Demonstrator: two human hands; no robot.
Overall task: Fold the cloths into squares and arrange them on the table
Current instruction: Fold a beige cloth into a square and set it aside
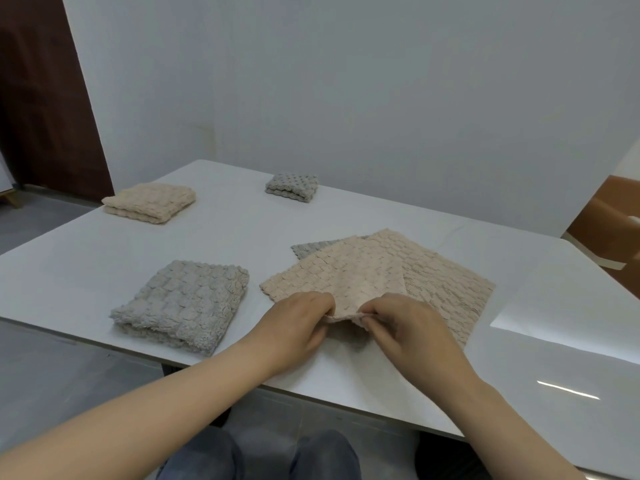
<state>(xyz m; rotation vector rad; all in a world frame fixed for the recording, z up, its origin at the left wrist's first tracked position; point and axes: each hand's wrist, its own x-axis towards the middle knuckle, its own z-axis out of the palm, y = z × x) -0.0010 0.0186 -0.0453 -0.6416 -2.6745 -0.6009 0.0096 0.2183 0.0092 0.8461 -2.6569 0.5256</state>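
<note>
Though limp between both hands (pixel 294 325) (pixel 412 329), beige cloth (pixel 346 271), bumpy, scale-textured, unfolded.

I am watching through one view only, the wide-angle camera worn on the person's head. It is looking forward and down across the white table (pixel 225 237) toward the grey wall (pixel 381 98), sitting close: the left hand (pixel 298 327) and right hand (pixel 412 327), pinching the beige cloth (pixel 356 271), are filling the lower middle, forearms entering from the bottom edge.
</note>
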